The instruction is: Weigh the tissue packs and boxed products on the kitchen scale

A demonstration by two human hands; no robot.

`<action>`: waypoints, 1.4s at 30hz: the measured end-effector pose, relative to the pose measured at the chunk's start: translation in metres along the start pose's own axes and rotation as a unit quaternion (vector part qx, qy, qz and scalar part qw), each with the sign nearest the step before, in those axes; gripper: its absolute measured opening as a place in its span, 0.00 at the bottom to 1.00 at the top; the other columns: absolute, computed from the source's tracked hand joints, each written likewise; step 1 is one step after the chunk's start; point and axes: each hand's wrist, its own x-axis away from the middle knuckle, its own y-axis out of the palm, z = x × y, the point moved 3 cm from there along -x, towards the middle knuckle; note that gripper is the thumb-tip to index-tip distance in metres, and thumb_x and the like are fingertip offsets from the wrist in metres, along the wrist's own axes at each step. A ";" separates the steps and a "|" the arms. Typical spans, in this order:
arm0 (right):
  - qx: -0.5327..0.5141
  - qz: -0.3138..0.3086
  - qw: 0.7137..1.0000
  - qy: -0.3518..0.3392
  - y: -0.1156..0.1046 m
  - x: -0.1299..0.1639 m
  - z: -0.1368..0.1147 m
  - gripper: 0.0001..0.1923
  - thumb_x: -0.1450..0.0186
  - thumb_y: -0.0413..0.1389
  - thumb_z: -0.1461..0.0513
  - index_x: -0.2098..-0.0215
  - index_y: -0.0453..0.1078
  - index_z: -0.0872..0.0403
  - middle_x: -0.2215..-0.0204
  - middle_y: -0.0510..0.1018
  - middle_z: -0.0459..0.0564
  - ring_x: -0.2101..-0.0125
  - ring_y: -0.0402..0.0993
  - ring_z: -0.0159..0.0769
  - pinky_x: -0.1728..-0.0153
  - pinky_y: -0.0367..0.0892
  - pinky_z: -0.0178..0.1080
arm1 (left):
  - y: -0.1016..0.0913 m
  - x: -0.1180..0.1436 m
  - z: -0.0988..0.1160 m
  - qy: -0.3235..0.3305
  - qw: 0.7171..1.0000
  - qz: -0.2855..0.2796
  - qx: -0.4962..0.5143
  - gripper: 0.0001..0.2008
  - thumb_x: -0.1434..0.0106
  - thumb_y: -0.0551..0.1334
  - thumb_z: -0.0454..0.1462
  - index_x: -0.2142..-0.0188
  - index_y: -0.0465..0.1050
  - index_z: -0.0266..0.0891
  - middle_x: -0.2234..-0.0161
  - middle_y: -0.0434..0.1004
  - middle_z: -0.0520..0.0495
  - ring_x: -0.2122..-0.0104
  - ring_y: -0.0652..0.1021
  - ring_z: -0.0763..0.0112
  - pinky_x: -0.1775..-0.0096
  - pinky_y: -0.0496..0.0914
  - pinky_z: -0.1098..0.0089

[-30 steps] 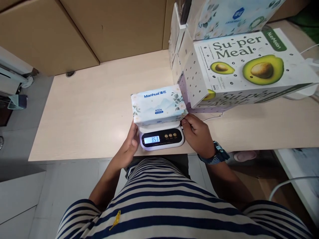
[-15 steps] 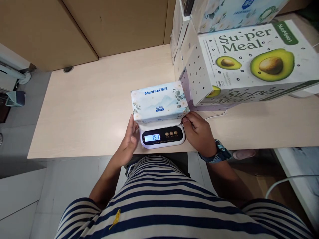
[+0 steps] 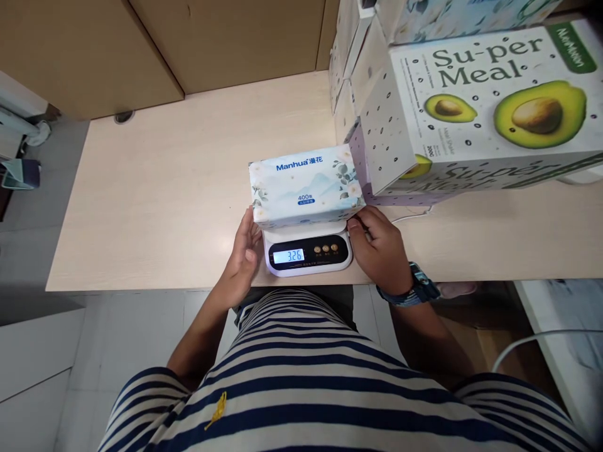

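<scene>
A white and pale-blue tissue pack (image 3: 308, 185), printed "Manhua" with flowers, lies on a small white kitchen scale (image 3: 308, 271). The scale's lit display (image 3: 289, 256) reads about 3.26, beside several round gold buttons. My left hand (image 3: 241, 260) is at the left of the scale, its fingers stretched along the left side by the pack's near corner. At the right side, my right hand (image 3: 380, 246) has curled fingers, with the thumb by the scale's edge just under the pack's near right corner. What these fingers pinch, if anything, is hidden.
A "Su-per Meal" box (image 3: 490, 107) with avocados stands right of the pack, close to it. Behind it are more stacked boxes (image 3: 358, 69). A thin white cable (image 3: 412, 217) runs on the wooden table (image 3: 155, 207). Brown panels (image 3: 235, 44) border the table's far edge.
The display reading has gone from about 3.53 to 3.26. My view has shifted slightly; both hands, the pack and the scale keep nearly the same places.
</scene>
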 end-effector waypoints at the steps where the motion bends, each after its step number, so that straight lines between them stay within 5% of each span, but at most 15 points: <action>1: 0.000 0.000 1.000 0.002 0.000 0.000 0.000 0.11 0.25 0.53 0.59 0.52 0.77 0.49 0.50 0.87 0.56 0.50 0.84 0.50 0.50 0.78 0.53 | 0.001 0.000 0.001 0.003 1.000 -0.002 0.000 0.39 0.21 0.49 0.63 0.17 0.42 0.63 0.14 0.39 0.53 0.16 0.47 0.50 0.17 0.46 0.45; 9: -0.017 -0.007 1.000 0.021 -0.003 0.000 -0.002 0.13 0.27 0.54 0.61 0.47 0.77 0.47 0.51 0.87 0.54 0.52 0.85 0.49 0.46 0.80 0.54 | 0.001 -0.002 0.000 0.024 1.000 0.001 -0.011 0.38 0.21 0.48 0.62 0.18 0.43 0.63 0.15 0.45 0.51 0.16 0.48 0.50 0.18 0.51 0.42; 23: -0.083 0.009 0.996 0.038 -0.003 0.009 0.004 0.29 0.28 0.54 0.64 0.30 0.73 0.45 0.45 0.87 0.56 0.48 0.86 0.50 0.43 0.83 0.59 | -0.006 0.002 -0.012 -0.002 0.999 0.044 -0.024 0.43 0.24 0.53 0.65 0.18 0.40 0.65 0.14 0.36 0.49 0.16 0.47 0.46 0.19 0.51 0.38; 29: -0.144 0.026 0.989 0.006 -0.001 0.026 -0.023 0.33 0.21 0.55 0.52 0.20 0.59 0.38 0.23 0.68 0.55 0.29 0.73 0.55 0.33 0.77 0.64 | -0.008 0.003 -0.015 0.003 0.996 0.085 0.020 0.44 0.27 0.51 0.70 0.19 0.47 0.63 0.15 0.41 0.47 0.17 0.49 0.42 0.20 0.53 0.36; 42: -0.259 0.001 0.965 0.042 0.015 0.023 -0.040 0.37 0.19 0.52 0.47 0.16 0.49 0.36 0.18 0.59 0.48 0.19 0.55 0.48 0.20 0.60 0.63 | -0.002 -0.007 0.014 0.053 0.995 0.078 -0.039 0.44 0.26 0.48 0.70 0.18 0.43 0.66 0.14 0.32 0.56 0.15 0.38 0.48 0.18 0.42 0.39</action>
